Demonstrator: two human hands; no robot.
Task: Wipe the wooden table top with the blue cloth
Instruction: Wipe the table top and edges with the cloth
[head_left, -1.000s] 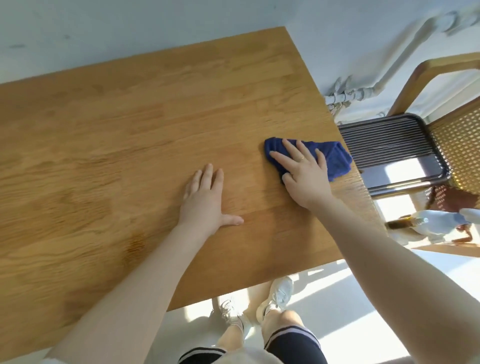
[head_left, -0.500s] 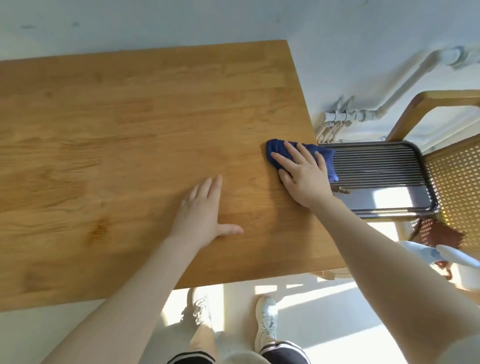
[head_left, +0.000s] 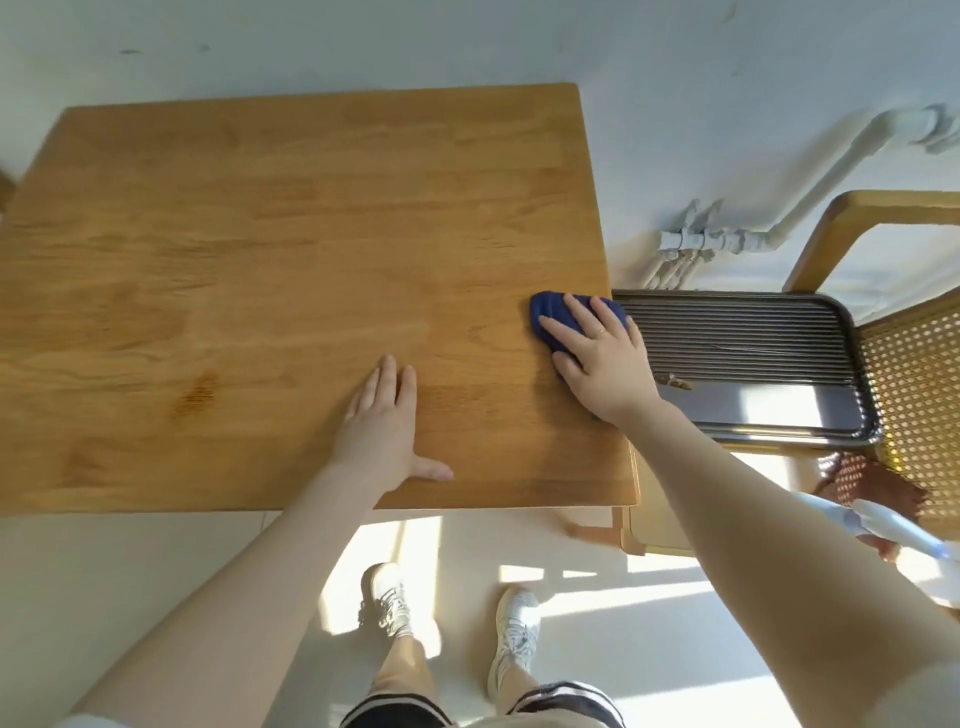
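Note:
The wooden table top fills the left and middle of the view. A dark blue cloth lies bunched at the table's right edge. My right hand presses flat on the cloth with fingers spread, covering most of it. My left hand rests palm down on the bare wood near the front edge, fingers together and thumb out, holding nothing.
A dark ribbed tray sits just past the table's right edge, on a wooden chair with a cane back. White pipes run along the wall. A spray bottle shows at the lower right. My shoes stand on the pale floor.
My right hand has slid the cloth rightward to the table's edge, and the cloth looks more bunched. The camera has pulled back, showing more table and floor. My left hand stays flat.

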